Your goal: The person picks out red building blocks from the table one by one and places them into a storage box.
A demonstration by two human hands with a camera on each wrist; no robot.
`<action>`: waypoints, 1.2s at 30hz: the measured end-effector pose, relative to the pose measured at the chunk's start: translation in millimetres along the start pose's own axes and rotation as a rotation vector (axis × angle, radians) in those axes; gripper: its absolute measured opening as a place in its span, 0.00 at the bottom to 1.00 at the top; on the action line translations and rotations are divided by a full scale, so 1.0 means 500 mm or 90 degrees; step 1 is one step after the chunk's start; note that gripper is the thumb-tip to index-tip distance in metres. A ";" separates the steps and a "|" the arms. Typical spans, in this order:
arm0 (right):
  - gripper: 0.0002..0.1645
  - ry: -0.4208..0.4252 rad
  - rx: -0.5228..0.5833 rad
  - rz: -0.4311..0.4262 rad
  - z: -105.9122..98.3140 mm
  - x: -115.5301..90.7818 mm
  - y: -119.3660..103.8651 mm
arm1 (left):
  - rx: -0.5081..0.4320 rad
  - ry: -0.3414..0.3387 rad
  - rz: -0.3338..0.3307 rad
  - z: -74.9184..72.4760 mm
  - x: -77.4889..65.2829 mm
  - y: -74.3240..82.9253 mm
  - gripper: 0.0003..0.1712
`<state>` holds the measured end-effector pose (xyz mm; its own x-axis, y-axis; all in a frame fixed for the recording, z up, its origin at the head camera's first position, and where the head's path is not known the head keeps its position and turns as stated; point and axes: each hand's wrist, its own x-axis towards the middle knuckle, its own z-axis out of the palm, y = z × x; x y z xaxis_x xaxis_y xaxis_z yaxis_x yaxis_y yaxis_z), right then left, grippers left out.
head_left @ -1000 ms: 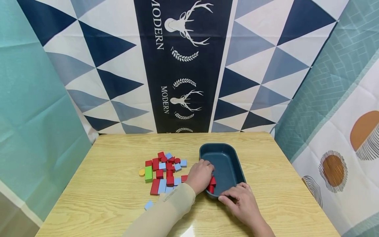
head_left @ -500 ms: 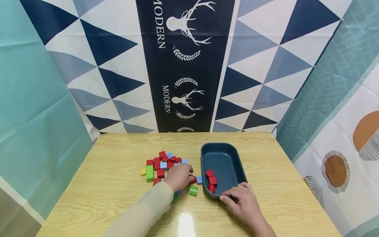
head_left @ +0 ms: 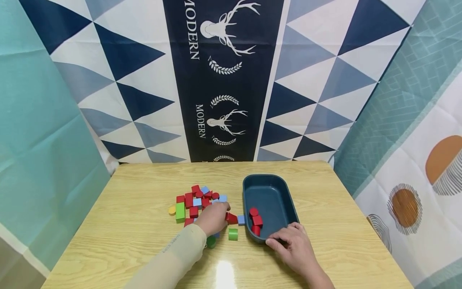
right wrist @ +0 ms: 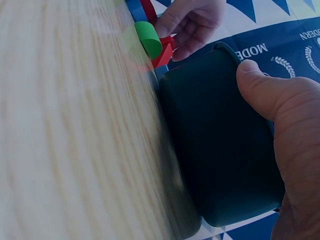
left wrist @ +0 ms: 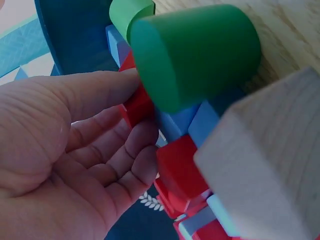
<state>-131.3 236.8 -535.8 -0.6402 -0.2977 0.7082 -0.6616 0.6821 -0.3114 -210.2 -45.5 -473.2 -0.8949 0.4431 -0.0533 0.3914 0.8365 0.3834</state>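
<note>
Among the toy blocks, my left hand (head_left: 213, 218) pinches a red block (left wrist: 138, 106) between thumb and fingertips. A light blue block (head_left: 241, 220) lies between that block and the dark blue tray (head_left: 272, 196). My right hand (head_left: 294, 245) grips the tray's near right corner, thumb at the rim in the right wrist view. Several red blocks (head_left: 257, 220) lie inside the tray along its left side. Close to my left hand are a light green block (head_left: 233, 234) and a dark green cylinder (left wrist: 200, 55).
Further left is a cluster of red and light blue blocks, with a green block (head_left: 180, 212) and a yellow round block (head_left: 172, 210) at its edge. A wooden block (left wrist: 265, 160) looms close in the left wrist view. Patterned cloths (head_left: 223, 80) hang behind the wooden table (head_left: 126, 224).
My left hand has left the tray's left side and gone back left to the blocks, where it now pinches a red one. A red round block now shows in the tray. My right hand stays put.
</note>
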 end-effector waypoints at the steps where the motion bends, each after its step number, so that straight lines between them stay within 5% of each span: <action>1: 0.16 -0.001 0.000 0.000 0.000 0.001 0.001 | 0.007 0.008 0.001 -0.004 0.001 0.001 0.21; 6: 0.17 0.001 0.001 -0.001 -0.001 0.001 0.004 | 0.032 0.078 0.014 -0.033 0.008 0.026 0.20; 11: 0.17 -0.001 0.003 0.002 -0.002 0.001 0.005 | 0.022 0.121 0.077 -0.048 0.016 0.072 0.23; 16: 0.16 0.000 0.006 -0.001 -0.001 0.001 0.005 | 0.065 0.097 0.150 -0.025 0.037 0.109 0.23; 22: 0.16 0.006 0.001 -0.004 -0.001 0.000 0.002 | 0.171 0.080 0.168 0.022 0.077 0.128 0.14; 27: 0.15 0.007 0.007 -0.012 -0.001 0.001 -0.001 | 0.240 0.099 0.143 0.039 0.088 0.135 0.08; 36: 0.14 0.010 -0.003 -0.020 -0.002 0.002 0.000 | 0.259 0.163 -0.008 0.061 0.105 0.158 0.09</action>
<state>-131.6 237.1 -534.6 -0.6127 -0.3088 0.7275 -0.6799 0.6752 -0.2861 -219.8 53.6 -473.9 -0.9037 0.3818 0.1936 0.3872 0.9219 -0.0108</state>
